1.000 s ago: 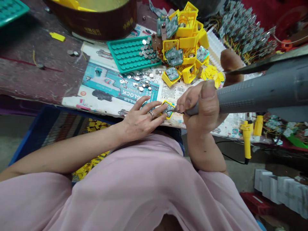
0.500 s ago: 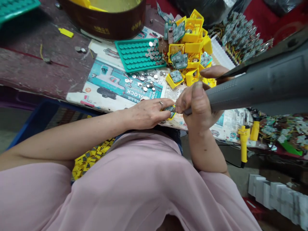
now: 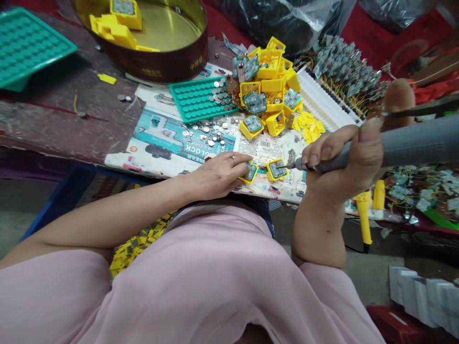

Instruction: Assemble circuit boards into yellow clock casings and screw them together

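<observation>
Left grip on apparently board-filled case

White letters spell "GLOCK" on the printed sheet covering the bench; gold Chinese characters, "中国" among them, mark the round tin.

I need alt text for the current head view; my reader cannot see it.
The right hand grips a grey cylindrical tool, its thin tip at a circuit board in a yellow plastic box; the left hand touches a similar box. Beyond lie a teal plastic tray and piled yellow boxes.
</observation>
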Available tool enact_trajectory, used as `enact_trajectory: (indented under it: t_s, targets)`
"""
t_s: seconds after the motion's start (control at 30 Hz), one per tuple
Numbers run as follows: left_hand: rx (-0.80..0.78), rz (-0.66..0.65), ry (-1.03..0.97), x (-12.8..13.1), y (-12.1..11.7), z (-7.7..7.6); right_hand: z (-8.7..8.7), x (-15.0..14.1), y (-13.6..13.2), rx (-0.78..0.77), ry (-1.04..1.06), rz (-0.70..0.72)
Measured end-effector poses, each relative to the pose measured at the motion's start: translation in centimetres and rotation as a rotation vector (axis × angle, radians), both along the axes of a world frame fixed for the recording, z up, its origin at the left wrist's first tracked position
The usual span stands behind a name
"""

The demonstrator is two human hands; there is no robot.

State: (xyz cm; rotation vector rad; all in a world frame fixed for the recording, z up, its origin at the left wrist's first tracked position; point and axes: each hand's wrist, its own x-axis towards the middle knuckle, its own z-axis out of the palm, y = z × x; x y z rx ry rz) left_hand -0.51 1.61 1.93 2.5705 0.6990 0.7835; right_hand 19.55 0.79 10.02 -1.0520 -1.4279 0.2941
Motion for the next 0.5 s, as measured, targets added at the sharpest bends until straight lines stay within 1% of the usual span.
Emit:
enact_trajectory:
  t_s: [0.07,0.1,0.2,0.23,0.27,0.3,0.33,0.43,0.47,0.5]
  targets:
    - [-0.27,0.025,-0.108,-0.1,0.2,0.9,0.1,-0.1,0.3,-0.008,-0.02,-0.066]
    - [-0.452,0.051,-0.176,-0.1,0.4,1.4,0.1,-0.1,0.5,-0.026,-0.051,-0.098]
    - [-1.126,0.15,-0.348,0.2,1.0,2.8,-0.1,-0.3,0.9,-0.107,-0.139,-0.162]
    - [-1.327,0.177,-0.376,0.4,1.3,3.0,-0.2,-0.4,1.1,-0.123,-0.149,-0.17]
    - [-1.478,0.204,-0.386,0.6,1.4,3.1,-0.4,-0.6,1.3,-0.13,-0.153,-0.173]
    - [-1.57,0.226,-0.383,0.8,1.5,3.1,-0.6,-0.8,1.6,-0.123,-0.146,-0.179]
    - [-1.609,0.238,-0.37,0.9,1.6,3.1,-0.8,-1.0,1.9,-0.111,-0.134,-0.184]
    - [-1.565,0.228,-0.315,1.0,1.4,3.1,-1.6,-1.8,3.2,-0.111,-0.11,-0.156]
    - [-1.538,0.219,-0.282,0.9,1.4,3.2,-1.9,-1.9,3.6,-0.139,-0.153,-0.113]
    - [-1.503,0.211,-0.232,0.7,1.3,3.4,-2.2,-2.0,4.1,-0.179,-0.246,-0.047]
